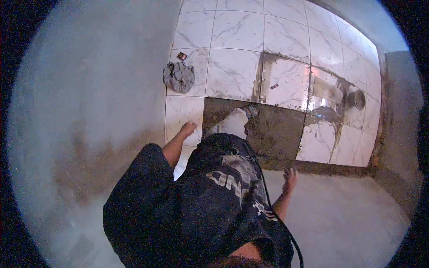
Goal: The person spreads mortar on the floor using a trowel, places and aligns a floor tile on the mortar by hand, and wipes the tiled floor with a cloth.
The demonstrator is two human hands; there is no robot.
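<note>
Mortar bed [272, 129] at 12 o'clock looks wet; both hands, left [187, 129] and right [290, 178], hang empty and loosely spread, so a misplaced step may dent it.

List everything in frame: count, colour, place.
marble tiles: many, white with grey veins, laid across the far floor
bare mortar patch: one, dark grey-brown, gap among the tiles, centre
crumpled cloth: one, grey, on a tile upper left
small flat object: one, dark, just beyond the cloth
bucket: one, grey, on the tiles at right
wall: one, grey plaster, left
left hand: one, empty, over a tile
right hand: one, empty, over the untiled floor
</note>
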